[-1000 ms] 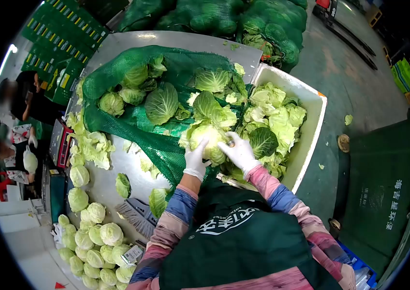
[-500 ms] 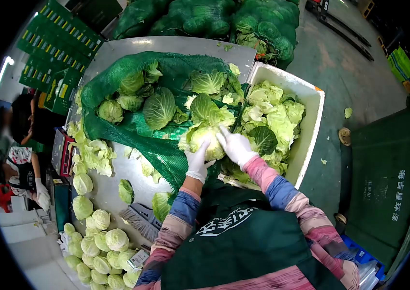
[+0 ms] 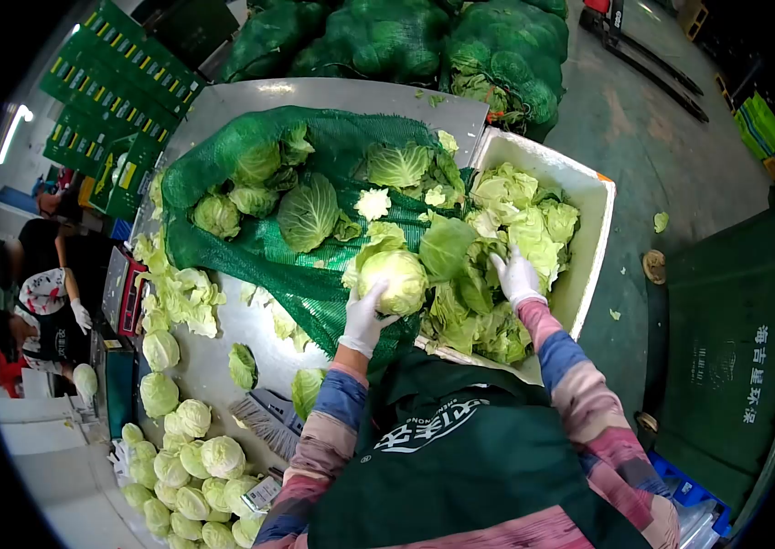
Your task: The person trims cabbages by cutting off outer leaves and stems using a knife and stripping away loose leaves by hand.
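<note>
My white-gloved left hand [image 3: 366,318] is closed around the lower left side of a pale cabbage [image 3: 395,282] with a loose leaf at its top. The cabbage is over the green mesh bag [image 3: 223,128], which lies spread on the metal table. My right hand [image 3: 519,278], also gloved, is above the white foam box [image 3: 596,247] with fingers apart. Torn leaves [image 3: 538,233] fill the box. A broad green leaf [image 3: 447,247] lies between the cabbage and my right hand. Darker cabbages [image 3: 307,215] rest on the mesh.
Trimmed cabbages [image 3: 191,457] are heaped at lower left, near a brush [image 3: 268,421]. Loose leaves [image 3: 186,302] lie along the table's left side, beside a red scale [image 3: 129,302]. Full mesh bags [image 3: 374,41] stand behind. A green bin [image 3: 726,357] is at right; co-workers [image 3: 44,302] stand at left.
My right hand has moved off the cabbage, rightward over the foam box. Outer leaves have come away from the cabbage, showing its pale round head. My left hand still holds it.
</note>
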The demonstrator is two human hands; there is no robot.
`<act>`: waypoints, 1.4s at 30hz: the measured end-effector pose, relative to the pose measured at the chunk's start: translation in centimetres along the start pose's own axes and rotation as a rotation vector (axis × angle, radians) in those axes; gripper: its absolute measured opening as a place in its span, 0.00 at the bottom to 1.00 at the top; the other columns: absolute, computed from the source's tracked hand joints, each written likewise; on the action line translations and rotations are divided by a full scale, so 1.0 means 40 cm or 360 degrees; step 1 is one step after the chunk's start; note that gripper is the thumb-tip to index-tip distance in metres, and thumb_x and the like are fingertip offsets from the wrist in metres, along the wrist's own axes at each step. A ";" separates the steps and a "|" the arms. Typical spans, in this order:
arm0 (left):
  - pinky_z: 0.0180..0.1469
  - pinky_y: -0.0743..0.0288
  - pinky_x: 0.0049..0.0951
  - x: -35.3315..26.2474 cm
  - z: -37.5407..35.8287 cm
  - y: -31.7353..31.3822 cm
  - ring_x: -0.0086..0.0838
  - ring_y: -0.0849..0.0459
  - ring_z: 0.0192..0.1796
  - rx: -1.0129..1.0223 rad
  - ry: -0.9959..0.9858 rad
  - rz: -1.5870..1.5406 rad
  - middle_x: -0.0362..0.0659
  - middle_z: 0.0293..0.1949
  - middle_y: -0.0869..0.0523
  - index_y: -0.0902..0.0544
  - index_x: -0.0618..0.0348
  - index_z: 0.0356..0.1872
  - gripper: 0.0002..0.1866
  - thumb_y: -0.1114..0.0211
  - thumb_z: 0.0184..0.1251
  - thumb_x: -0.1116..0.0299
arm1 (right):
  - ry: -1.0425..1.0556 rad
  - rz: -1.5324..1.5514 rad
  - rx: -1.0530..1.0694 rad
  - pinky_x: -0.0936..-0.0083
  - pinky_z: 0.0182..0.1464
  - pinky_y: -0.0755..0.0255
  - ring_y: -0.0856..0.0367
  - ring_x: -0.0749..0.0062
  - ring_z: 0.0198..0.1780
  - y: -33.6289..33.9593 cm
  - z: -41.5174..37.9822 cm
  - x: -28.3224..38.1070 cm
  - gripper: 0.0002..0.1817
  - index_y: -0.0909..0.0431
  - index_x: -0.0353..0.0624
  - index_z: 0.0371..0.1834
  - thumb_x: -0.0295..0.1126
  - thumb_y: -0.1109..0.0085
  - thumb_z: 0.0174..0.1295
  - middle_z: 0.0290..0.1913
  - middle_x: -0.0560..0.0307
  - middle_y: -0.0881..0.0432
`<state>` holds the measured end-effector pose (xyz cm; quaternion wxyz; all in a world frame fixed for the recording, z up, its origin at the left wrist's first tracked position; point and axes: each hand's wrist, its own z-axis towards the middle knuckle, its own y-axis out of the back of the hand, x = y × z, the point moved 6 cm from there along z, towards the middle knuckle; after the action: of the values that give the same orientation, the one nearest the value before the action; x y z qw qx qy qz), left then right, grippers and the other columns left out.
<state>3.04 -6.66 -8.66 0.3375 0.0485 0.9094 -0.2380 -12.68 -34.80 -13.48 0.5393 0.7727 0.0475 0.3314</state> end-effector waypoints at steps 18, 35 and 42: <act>0.49 0.25 0.54 -0.059 0.034 -0.070 0.40 0.21 0.58 -0.0112 -0.0049 0.0772 0.48 0.60 0.23 0.47 0.56 0.74 0.52 0.23 0.53 0.58 | 0.1211 0.0224 0.0000 0.58 0.26 0.27 0.19 0.50 0.24 0.105 -0.185 0.422 0.29 0.37 0.51 0.72 0.47 0.49 0.70 0.27 0.45 0.18; 0.50 0.21 0.44 -0.031 0.007 0.003 0.37 0.21 0.58 0.0191 -0.0674 0.1180 0.52 0.59 0.24 0.45 0.61 0.73 0.47 0.25 0.56 0.66 | 0.0429 0.0237 0.0332 0.60 0.42 0.22 0.14 0.51 0.38 -0.021 0.045 0.219 0.24 0.30 0.68 0.68 0.55 0.64 0.74 0.39 0.44 0.14; 0.46 0.20 0.38 -0.054 -0.031 0.043 0.31 0.19 0.52 -0.0214 -0.0297 0.0547 0.43 0.55 0.20 0.37 0.59 0.65 0.34 0.29 0.62 0.61 | 0.0435 0.0214 0.0643 0.66 0.38 0.22 0.15 0.55 0.32 0.045 -0.106 0.422 0.51 0.49 0.50 0.77 0.74 0.58 0.59 0.30 0.50 0.14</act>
<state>4.42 -4.39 -7.16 0.4584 0.1581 0.8664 -0.1192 -2.50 -24.86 -3.31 0.3394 0.8143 0.1338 0.4515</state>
